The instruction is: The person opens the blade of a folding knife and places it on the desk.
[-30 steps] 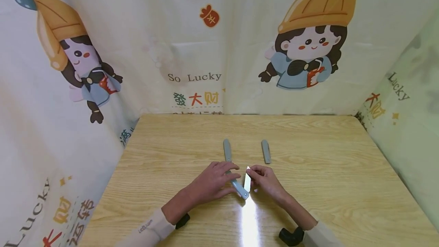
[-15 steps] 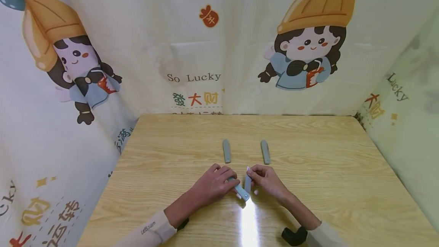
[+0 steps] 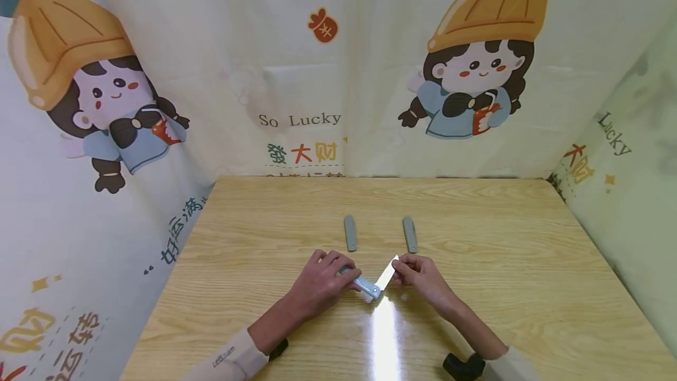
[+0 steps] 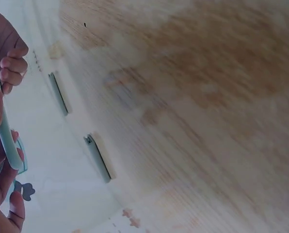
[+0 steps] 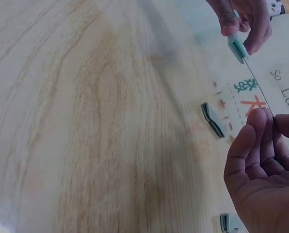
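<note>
Both hands are on one folding knife above the near middle of the table. My left hand (image 3: 324, 282) grips its pale blue-green handle (image 3: 367, 287), with the thumb along the side. Between thumb and fingertips, my right hand (image 3: 425, 282) pinches the shiny blade (image 3: 386, 276) near its tip. The blade is partly unfolded and stands at a wide angle to the handle. In the right wrist view the blade (image 5: 259, 88) appears edge-on as a thin line. Two more grey-green knives, folded, lie beyond the hands, a left one (image 3: 350, 234) and a right one (image 3: 409, 234).
The wood-grain table (image 3: 502, 240) is bordered by a printed cream curtain (image 3: 381, 63) at the back and both sides. A bright reflection lies on the tabletop below the knife. Black wrist straps (image 3: 463, 366) sit at the sleeve cuffs.
The blade has swung rightward, widening its angle to the handle. My right hand has moved slightly right with the tip, my left slightly left. The curtain print at left has shifted.
</note>
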Motion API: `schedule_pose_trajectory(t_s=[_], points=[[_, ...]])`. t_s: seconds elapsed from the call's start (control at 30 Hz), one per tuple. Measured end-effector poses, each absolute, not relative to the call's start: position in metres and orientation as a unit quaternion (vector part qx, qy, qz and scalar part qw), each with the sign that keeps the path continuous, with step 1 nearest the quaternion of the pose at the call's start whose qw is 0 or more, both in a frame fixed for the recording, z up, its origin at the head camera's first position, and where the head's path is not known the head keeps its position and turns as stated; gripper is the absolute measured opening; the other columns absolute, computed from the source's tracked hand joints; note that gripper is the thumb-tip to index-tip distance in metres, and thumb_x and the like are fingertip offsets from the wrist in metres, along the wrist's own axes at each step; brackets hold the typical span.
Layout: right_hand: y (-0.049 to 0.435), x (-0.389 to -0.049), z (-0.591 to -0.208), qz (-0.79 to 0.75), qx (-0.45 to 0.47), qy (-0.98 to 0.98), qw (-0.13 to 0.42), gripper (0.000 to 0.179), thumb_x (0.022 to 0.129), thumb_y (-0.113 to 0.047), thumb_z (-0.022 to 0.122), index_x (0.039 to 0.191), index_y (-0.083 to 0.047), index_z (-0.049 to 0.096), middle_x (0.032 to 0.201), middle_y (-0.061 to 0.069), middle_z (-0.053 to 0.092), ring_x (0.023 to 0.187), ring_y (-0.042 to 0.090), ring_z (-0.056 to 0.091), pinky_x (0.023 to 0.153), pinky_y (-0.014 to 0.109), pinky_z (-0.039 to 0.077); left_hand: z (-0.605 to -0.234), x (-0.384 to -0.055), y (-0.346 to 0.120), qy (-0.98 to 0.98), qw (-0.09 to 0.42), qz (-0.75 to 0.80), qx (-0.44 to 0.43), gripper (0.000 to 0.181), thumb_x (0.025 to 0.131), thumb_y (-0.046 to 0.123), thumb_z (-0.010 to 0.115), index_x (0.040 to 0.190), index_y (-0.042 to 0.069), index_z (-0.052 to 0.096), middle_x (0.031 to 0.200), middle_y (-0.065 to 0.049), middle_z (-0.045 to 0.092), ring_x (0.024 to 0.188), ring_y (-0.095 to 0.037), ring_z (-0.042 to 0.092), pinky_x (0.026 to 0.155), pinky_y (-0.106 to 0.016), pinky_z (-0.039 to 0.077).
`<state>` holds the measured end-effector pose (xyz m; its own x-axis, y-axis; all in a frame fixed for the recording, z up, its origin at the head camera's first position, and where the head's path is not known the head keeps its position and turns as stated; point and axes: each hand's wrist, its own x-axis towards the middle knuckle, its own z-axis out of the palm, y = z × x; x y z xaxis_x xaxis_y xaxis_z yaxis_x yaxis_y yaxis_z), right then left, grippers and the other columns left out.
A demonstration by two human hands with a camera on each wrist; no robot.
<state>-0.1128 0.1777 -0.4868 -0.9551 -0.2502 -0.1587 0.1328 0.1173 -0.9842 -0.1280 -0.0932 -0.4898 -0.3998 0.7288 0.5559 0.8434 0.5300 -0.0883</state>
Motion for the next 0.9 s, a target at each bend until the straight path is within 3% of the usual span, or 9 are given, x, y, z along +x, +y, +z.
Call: schedule_pose_trajectory(t_s=[0.33, 0.53, 0.7, 0.9], points=[[0.1845, -0.1082, -0.4892, -0.673, -0.04, 0.724, 0.148, 0.026, 0.104, -0.017, 0.06, 0.097, 0.007, 0.059, 0.087, 0.013, 0.064, 0.077, 0.019, 0.063, 0.075, 0.034, 0.056, -0.4915, -0.1245, -0.0981, -0.848, 0.273, -0.141, -0.432, 0.033, 0.088, 0.042, 0.079, 0.109, 0.017, 0.076, 0.104, 0.003, 0.071, 0.094, -0.016, 0.064, 0.074, -0.035, 0.047], [0.1865, -0.1061, -0.4909, -0.678, -0.015, 0.719, 0.153, 0.028, 0.105, -0.019, 0.059, 0.099, 0.007, 0.059, 0.086, 0.01, 0.062, 0.076, 0.016, 0.06, 0.073, 0.031, 0.055, -0.4948, -0.124, -0.0988, -0.846, 0.295, -0.159, -0.415, 0.036, 0.084, 0.044, 0.081, 0.1, 0.014, 0.07, 0.098, 0.002, 0.072, 0.085, -0.017, 0.063, 0.07, -0.035, 0.046], [0.1864, -0.1061, -0.4923, -0.691, -0.007, 0.708, 0.147, 0.025, 0.105, -0.017, 0.059, 0.096, 0.007, 0.058, 0.084, 0.009, 0.061, 0.074, 0.013, 0.059, 0.072, 0.029, 0.054, -0.4975, -0.1239, -0.0983, -0.84, 0.322, -0.174, -0.401, 0.041, 0.079, 0.045, 0.085, 0.093, 0.012, 0.064, 0.087, 0.004, 0.066, 0.075, -0.015, 0.059, 0.068, -0.032, 0.045], [0.1846, -0.1049, -0.4937, -0.701, 0.013, 0.699, 0.141, 0.023, 0.104, -0.015, 0.059, 0.09, 0.004, 0.058, 0.081, 0.008, 0.061, 0.072, 0.012, 0.058, 0.07, 0.027, 0.053, -0.4979, -0.1208, -0.0977, -0.849, 0.311, -0.206, -0.375, 0.044, 0.076, 0.043, 0.089, 0.09, 0.013, 0.061, 0.076, 0.006, 0.056, 0.065, -0.01, 0.049, 0.064, -0.031, 0.044]])
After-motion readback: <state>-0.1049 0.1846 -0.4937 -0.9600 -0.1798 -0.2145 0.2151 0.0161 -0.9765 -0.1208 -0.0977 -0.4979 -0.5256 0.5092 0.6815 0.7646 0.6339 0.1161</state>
